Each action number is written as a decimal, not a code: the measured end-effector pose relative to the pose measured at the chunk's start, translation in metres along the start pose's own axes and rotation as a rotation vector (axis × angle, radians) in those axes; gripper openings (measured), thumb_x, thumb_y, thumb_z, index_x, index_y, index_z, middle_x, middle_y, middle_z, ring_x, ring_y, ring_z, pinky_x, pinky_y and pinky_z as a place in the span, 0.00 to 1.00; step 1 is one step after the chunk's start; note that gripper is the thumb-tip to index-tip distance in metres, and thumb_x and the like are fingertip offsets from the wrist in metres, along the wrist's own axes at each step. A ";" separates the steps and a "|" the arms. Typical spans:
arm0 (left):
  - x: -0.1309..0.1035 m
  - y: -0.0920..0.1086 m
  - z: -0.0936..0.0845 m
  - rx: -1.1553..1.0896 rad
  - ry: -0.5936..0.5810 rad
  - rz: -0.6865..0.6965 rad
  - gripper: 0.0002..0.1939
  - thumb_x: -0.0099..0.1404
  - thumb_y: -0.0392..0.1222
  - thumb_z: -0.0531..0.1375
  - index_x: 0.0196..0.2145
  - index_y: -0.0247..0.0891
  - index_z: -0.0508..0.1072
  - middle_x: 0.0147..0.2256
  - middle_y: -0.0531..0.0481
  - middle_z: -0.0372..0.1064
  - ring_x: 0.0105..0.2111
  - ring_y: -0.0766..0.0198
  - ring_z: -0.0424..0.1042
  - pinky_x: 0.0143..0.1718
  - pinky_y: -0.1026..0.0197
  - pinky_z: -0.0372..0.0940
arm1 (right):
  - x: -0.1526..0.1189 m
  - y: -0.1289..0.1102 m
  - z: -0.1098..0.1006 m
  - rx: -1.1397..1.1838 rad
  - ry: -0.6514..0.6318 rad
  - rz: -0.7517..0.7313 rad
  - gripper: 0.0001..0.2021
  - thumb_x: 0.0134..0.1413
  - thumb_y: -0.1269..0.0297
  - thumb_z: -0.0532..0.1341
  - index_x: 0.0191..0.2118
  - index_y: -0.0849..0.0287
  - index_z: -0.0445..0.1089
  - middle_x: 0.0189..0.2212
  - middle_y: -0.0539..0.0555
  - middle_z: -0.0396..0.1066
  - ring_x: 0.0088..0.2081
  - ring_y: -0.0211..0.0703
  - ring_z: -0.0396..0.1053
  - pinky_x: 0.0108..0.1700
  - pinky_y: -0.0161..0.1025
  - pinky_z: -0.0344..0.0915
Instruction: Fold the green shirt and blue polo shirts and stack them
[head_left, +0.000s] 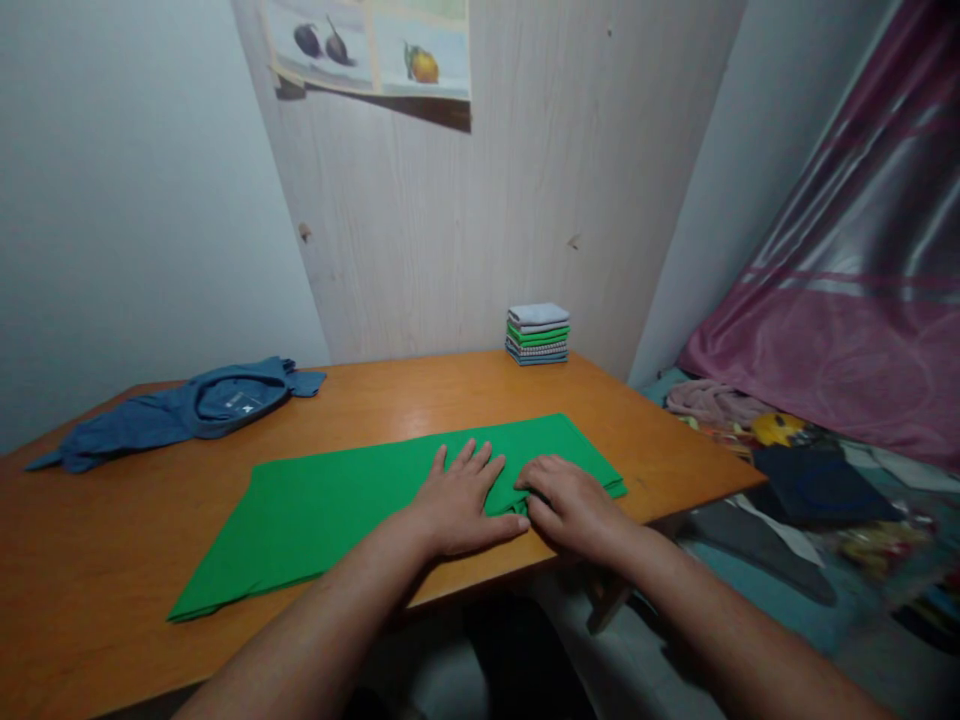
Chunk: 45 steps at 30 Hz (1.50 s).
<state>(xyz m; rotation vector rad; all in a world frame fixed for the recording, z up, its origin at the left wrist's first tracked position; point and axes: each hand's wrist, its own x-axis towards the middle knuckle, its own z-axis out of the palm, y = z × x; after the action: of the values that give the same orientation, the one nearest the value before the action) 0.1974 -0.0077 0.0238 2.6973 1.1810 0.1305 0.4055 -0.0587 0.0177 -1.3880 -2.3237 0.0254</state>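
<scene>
A green cloth (337, 500), folded into a long flat shape, lies along the front of the wooden table. My left hand (461, 500) rests flat on it right of its middle, fingers spread. Just to the right, my right hand (570, 500) has its fingers curled on the cloth's near edge, pinching a small bunched fold. The left thumb reaches close to the right fingers. Palms and parts of the near edge are hidden under the hands.
A blue garment (240, 400) lies at the table's (390, 400) back left. A stack of folded cloths (538, 335) stands at the back near the wall. Right of the table are a pink curtain (847, 350) and assorted items on a lower surface.
</scene>
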 end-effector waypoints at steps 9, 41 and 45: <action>-0.001 -0.001 0.006 -0.010 -0.020 0.004 0.48 0.63 0.76 0.42 0.71 0.45 0.47 0.72 0.45 0.35 0.71 0.44 0.31 0.66 0.31 0.26 | -0.008 0.010 0.004 -0.002 0.134 -0.153 0.10 0.62 0.72 0.57 0.46 0.59 0.72 0.36 0.56 0.70 0.40 0.48 0.64 0.43 0.45 0.62; 0.015 0.006 0.017 0.023 0.068 0.010 0.40 0.69 0.70 0.40 0.70 0.46 0.53 0.71 0.46 0.40 0.71 0.43 0.36 0.65 0.27 0.31 | -0.036 -0.013 0.000 -0.051 -0.043 -0.018 0.10 0.59 0.73 0.57 0.43 0.59 0.73 0.36 0.56 0.70 0.41 0.48 0.64 0.43 0.44 0.61; 0.014 0.007 0.015 0.029 0.035 0.006 0.43 0.67 0.72 0.41 0.71 0.45 0.50 0.72 0.46 0.38 0.71 0.42 0.34 0.65 0.26 0.31 | -0.011 -0.003 -0.020 0.150 -0.040 0.055 0.11 0.64 0.67 0.55 0.35 0.57 0.75 0.30 0.52 0.72 0.35 0.42 0.69 0.39 0.39 0.64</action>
<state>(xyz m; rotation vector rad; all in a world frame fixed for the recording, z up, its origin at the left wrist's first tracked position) 0.2136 -0.0041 0.0107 2.7347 1.1929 0.1628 0.4154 -0.0734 0.0329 -1.3865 -2.2643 0.2414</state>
